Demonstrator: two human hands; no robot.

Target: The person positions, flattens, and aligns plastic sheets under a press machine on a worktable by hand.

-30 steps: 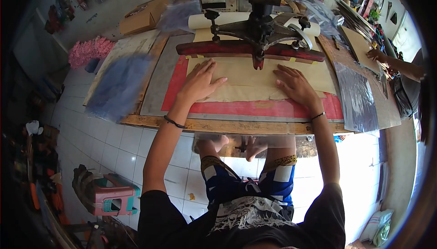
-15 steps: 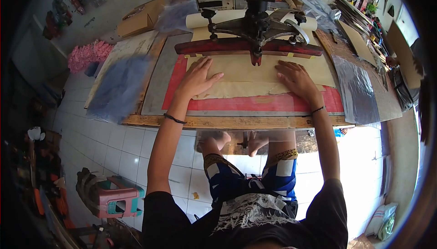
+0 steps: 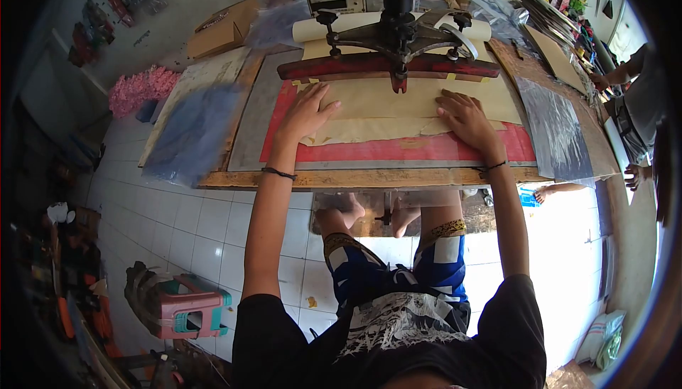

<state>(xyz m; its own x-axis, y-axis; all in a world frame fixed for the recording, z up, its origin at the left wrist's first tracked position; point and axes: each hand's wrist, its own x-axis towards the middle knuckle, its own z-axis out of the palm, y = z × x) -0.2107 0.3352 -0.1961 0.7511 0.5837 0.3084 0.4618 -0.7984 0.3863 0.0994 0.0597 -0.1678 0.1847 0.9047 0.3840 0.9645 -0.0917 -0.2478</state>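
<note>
My left hand [image 3: 307, 113] lies flat on the left part of a tan sheet [image 3: 383, 105], fingers apart and holding nothing. On the sheet's right part rests my right hand [image 3: 465, 120], its fingers spread too. Beneath the tan sheet is a red sheet [image 3: 341, 153], which shows along the front and left. Just beyond my fingertips a long dark red bar [image 3: 348, 66] hangs from a black metal press head [image 3: 401, 37]. Small yellow tape pieces show by the bar.
Blue plastic sheets [image 3: 195, 130] lie on the left; clear plastic [image 3: 554, 126] lies on the right. A cardboard box [image 3: 224, 28] stands at the back left. Another person's hand [image 3: 637, 176] is at the far right. A pink stool [image 3: 190, 312] stands on the floor.
The view has shifted slightly. My hands stay flat on the tan sheet. At the right, the other person's arms have moved, and a brown board seen half a second ago is no longer upright there.
</note>
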